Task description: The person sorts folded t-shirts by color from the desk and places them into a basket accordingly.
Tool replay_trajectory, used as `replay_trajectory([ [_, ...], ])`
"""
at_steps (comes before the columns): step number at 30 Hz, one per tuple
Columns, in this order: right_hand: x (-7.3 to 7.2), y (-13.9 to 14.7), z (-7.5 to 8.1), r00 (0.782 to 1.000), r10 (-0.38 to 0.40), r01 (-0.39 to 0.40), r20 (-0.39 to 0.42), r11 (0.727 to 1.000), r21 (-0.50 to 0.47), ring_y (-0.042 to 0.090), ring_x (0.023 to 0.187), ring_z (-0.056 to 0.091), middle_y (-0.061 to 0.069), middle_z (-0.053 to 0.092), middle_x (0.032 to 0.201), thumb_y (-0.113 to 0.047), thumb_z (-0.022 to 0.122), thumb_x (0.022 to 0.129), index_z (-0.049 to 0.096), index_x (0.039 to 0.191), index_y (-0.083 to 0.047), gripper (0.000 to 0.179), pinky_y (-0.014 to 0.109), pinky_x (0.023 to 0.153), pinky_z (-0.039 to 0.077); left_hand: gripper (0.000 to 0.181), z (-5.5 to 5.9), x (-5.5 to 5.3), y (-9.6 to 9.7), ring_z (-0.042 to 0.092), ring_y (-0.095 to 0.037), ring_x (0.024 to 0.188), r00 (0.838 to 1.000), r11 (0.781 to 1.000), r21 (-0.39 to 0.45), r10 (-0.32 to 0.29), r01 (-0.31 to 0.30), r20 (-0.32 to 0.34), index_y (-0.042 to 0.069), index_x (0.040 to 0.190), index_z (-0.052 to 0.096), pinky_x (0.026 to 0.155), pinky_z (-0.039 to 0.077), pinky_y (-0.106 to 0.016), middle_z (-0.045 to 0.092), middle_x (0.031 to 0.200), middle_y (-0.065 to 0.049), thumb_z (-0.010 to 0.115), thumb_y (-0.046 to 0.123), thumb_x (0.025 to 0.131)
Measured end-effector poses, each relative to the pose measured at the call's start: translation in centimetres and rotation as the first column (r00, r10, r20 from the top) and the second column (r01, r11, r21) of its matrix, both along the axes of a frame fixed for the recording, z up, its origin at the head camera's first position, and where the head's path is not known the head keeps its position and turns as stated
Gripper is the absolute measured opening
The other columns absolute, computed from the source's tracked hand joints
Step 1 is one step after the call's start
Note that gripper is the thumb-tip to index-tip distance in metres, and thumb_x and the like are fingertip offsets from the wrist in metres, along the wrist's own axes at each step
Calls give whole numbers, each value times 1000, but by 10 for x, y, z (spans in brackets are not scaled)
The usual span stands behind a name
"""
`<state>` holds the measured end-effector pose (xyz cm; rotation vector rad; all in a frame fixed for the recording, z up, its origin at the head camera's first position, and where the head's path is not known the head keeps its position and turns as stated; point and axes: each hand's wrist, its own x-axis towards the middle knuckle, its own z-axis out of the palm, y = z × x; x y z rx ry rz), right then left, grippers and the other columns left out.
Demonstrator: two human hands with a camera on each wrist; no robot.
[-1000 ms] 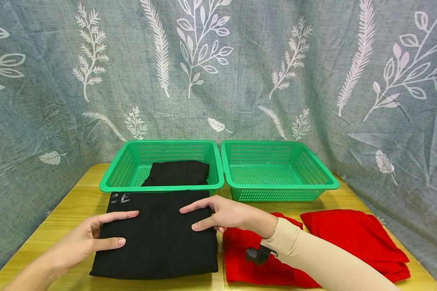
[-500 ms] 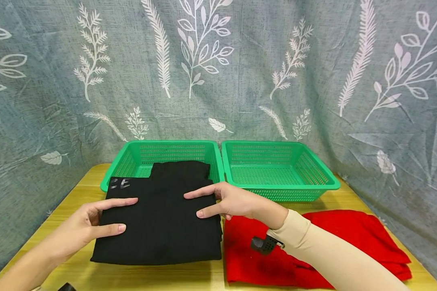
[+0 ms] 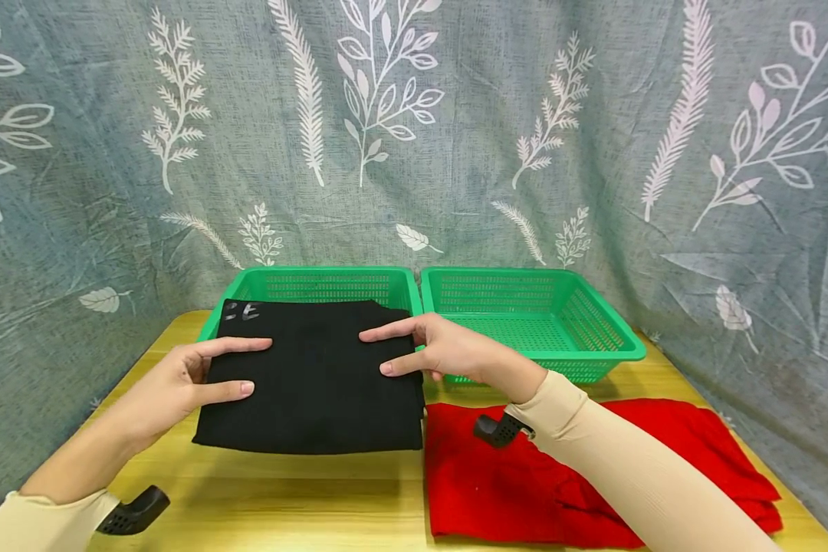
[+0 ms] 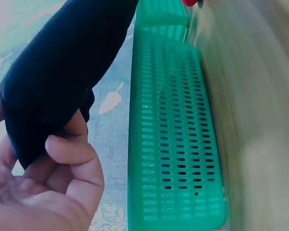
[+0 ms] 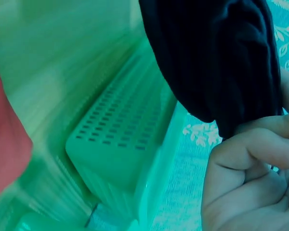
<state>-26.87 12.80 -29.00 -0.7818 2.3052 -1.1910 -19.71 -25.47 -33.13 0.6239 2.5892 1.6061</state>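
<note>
A folded black garment [image 3: 317,391] with pale lettering at its far left corner is held level above the table by both hands. My left hand [image 3: 175,383] grips its left side, thumb and index finger on top and the other fingers curled beneath, as the left wrist view shows. At the opposite side my right hand [image 3: 448,349] has the same grip, its fingers folded under the fabric [image 5: 216,53]. The garment's far part overlaps the left green basket [image 3: 324,282] in the head view and hides the black cloth inside it.
To the right, a second green basket [image 3: 545,366] stands against the first, its mesh floor showing. Folded red garments [image 3: 483,483] lie on the wooden table [image 3: 283,498] at the front right, partly under my right forearm. A grey leaf-patterned curtain [image 3: 455,153] hangs behind.
Both hands have lifted the folded black garment off the table and carried it forward, from in front of the left basket to over its front rim. The red garments and baskets stay put.
</note>
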Motion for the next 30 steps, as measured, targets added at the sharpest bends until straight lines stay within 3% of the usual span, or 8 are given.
replay_trajectory([
  [4,-12,-1,3,1000,-15,15,-16,1000,-9,15,52,32,1,44,65,-28,84,95,70,140,-44,50,24,54,36,56,4,-13,0,56,-12,99,1000,1000,0,23,-23,-4,20,154,61,89,54,-24,58,115,3,77,18,100],
  [5,-15,-1,3,1000,-19,19,-16,1000,-14,16,52,32,1,44,65,-28,84,96,70,141,-43,50,25,55,37,56,5,-17,0,55,-12,93,999,999,-4,31,-31,-6,19,154,61,87,53,-24,59,107,5,78,19,100],
  [8,-24,-3,5,999,-33,33,-30,999,-14,17,57,35,1,44,69,-27,84,96,70,142,-40,50,25,56,38,58,10,-27,2,45,-15,77,999,999,-11,50,-50,-2,18,154,61,75,47,-27,49,80,9,79,20,99],
  [11,-33,-5,7,998,-45,45,-46,999,-10,18,59,36,1,42,70,-26,83,97,70,143,-39,50,27,59,39,59,14,-37,2,28,-22,69,997,997,-29,74,-74,5,18,154,61,69,38,-33,34,67,7,80,23,98],
  [18,-52,-10,12,996,-71,70,-61,997,-17,16,56,30,-5,29,60,-25,83,96,70,143,-40,51,28,59,35,62,22,-58,0,35,-23,73,993,993,-55,107,-104,49,22,157,57,82,43,-30,38,71,4,80,29,99],
  [24,-65,-12,16,991,-106,104,-82,994,-19,17,59,31,-4,30,65,-23,83,97,70,142,-41,50,26,58,31,63,26,-74,1,40,-22,73,991,991,-75,114,-109,64,24,158,55,84,46,-31,41,71,2,79,31,100],
  [26,-69,-13,18,989,-116,115,-89,993,-16,17,59,31,-3,30,66,-23,83,97,70,142,-41,50,26,60,32,63,27,-79,2,48,-19,77,991,990,-84,122,-117,62,24,158,55,87,48,-30,45,73,1,79,31,100],
  [30,-78,-15,20,986,-128,127,-108,992,-12,17,58,32,-3,31,65,-22,82,97,70,143,-39,50,27,62,36,62,28,-88,4,62,-18,95,990,987,-96,133,-127,54,26,159,55,96,49,-32,60,93,-4,78,30,101],
])
